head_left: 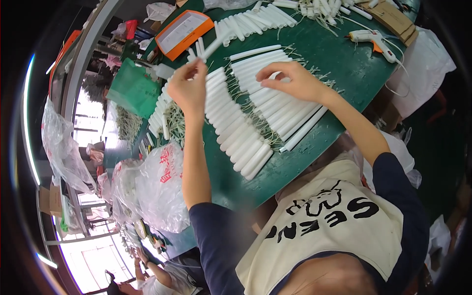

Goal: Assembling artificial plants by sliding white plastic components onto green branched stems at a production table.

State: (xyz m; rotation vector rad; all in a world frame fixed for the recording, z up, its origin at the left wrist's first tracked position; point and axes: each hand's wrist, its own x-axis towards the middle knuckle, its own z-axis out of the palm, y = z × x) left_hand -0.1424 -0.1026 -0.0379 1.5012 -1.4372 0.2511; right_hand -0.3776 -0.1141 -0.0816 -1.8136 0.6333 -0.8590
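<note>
My left hand [189,87] is raised at the left end of the rows, its fingertips pinched together. Beside those fingertips is a white stick [212,48]; whether they touch it I cannot tell. My right hand [291,81] hovers over the right-hand row of white sticks [282,110], thumb and fingers curled toward each other. Anything between them is too small to make out. Another row of white sticks [231,128] lies side by side to its left. Pale strings [241,101] stick out from the ends between the two rows.
An orange box [184,34] stands at the back left, near more white sticks [255,22]. A white and orange glue gun [372,42] with a cable lies on the green table [344,64] at right. A clear plastic bag [162,191] and a green bag [135,88] are at left.
</note>
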